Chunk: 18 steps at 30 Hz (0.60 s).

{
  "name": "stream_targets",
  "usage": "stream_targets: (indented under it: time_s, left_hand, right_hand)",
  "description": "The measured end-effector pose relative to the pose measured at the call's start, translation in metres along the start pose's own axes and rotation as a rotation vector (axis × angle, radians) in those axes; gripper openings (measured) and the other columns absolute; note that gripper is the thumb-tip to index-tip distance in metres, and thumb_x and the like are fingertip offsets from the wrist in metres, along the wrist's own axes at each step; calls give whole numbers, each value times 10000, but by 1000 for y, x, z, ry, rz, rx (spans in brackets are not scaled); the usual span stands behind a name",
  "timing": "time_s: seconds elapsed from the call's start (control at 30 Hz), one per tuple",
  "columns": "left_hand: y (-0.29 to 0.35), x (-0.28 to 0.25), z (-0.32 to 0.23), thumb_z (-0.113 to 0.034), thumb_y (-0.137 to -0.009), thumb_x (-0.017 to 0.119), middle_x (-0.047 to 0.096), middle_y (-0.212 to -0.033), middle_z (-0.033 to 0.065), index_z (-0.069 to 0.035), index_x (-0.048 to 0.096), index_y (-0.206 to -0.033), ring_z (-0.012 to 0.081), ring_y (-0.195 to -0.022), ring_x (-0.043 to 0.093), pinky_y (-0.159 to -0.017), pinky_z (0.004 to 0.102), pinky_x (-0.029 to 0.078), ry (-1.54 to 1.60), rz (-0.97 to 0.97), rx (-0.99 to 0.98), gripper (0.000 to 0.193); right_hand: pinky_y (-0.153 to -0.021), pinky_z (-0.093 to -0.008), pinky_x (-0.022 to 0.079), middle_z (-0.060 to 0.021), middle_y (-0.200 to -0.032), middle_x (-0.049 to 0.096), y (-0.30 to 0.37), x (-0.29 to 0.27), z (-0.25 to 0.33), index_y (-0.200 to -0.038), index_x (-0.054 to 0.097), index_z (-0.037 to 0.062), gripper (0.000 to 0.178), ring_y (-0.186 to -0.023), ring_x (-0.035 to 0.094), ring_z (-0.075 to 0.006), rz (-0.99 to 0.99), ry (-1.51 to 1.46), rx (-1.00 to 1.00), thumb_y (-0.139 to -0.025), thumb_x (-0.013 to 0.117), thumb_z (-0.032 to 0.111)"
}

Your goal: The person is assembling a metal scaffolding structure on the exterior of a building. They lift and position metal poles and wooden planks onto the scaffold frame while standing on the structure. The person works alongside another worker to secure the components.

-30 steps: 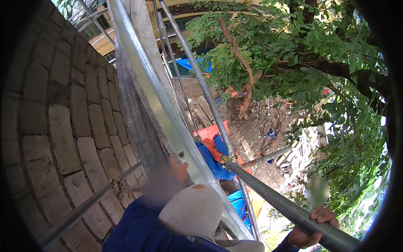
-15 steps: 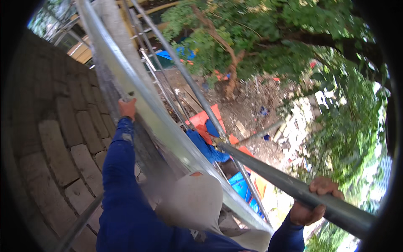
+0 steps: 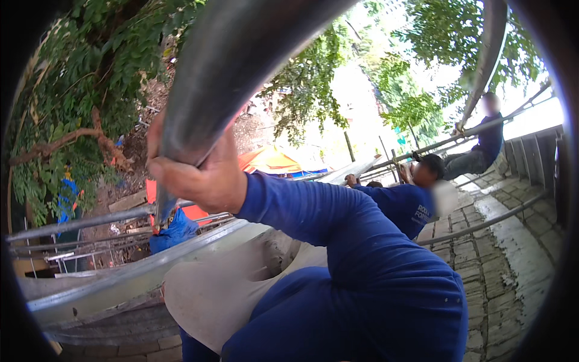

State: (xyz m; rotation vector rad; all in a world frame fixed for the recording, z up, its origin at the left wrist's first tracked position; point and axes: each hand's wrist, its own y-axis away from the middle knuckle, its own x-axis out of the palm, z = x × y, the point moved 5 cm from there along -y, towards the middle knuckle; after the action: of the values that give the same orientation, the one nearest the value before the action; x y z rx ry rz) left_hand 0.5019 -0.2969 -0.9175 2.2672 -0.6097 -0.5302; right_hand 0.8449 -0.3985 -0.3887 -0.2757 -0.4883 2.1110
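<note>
My right hand (image 3: 199, 172) is wrapped around a thick grey metal pole (image 3: 226, 72), which rises close in front of me and runs out of the top of the head view. The thumb shows across the pole's lower end, while part of the fingers is hidden behind it. My blue-sleeved right arm crosses the middle of the picture. My left hand is out of sight. Beneath the right hand lies a long pale metal beam (image 3: 145, 268) with a raised edge. Thinner pipes (image 3: 90, 220) run just beyond that beam.
Two people in blue tops, a nearer worker (image 3: 401, 202) and a farther worker (image 3: 490, 136), are beside a long pipe railing (image 3: 443, 143) to the right. Brick paving (image 3: 464, 265) lies on that side. A tree (image 3: 105, 142), a blue tarp (image 3: 175, 232) and an orange tarp (image 3: 271, 160) are beyond the beam.
The view has swung to the right, bringing the two workers into sight. My right hand keeps its grip on the pole. My left hand, earlier on the beam, has left the picture.
</note>
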Motion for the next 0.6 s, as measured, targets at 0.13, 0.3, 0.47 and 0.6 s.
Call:
stream_targets:
  time_s: [0.13,0.3,0.47,0.6]
  left_hand:
    - [-18,2,-13,-450,-929,760,449,-1475,208,-26,367,-1546,359,-1288,540,-1061,535,447,-92,35,68,845]
    - [-37,-6,-34,-447,-938,746,483,-1421,200,-24,398,-1520,353,-1256,559,-1029,520,466,-124,2,119,798]
    - [-47,-19,-39,-443,-947,732,517,-1366,193,-23,429,-1493,347,-1224,578,-997,506,486,-139,-46,133,753]
    - [-51,-35,-40,-441,-953,721,545,-1322,187,-21,454,-1471,342,-1198,594,-972,494,502,-140,-84,142,718]
  right_hand:
    - [-790,-302,491,-51,-1096,619,13,-3,13,-1394,465,56,666,-917,589,-104,-94,-25,23,-798,762,50]
    - [-856,-349,449,-69,-1012,541,3,4,28,-1303,493,30,631,-927,499,-166,-114,36,-52,-744,745,180]
    - [-820,-342,444,-72,-974,525,-2,3,22,-1282,501,27,619,-897,481,-171,-103,-14,-96,-738,746,193]
    - [-829,-341,452,-74,-1002,540,-2,2,23,-1320,484,29,650,-914,493,-166,-74,43,-103,-746,749,180]
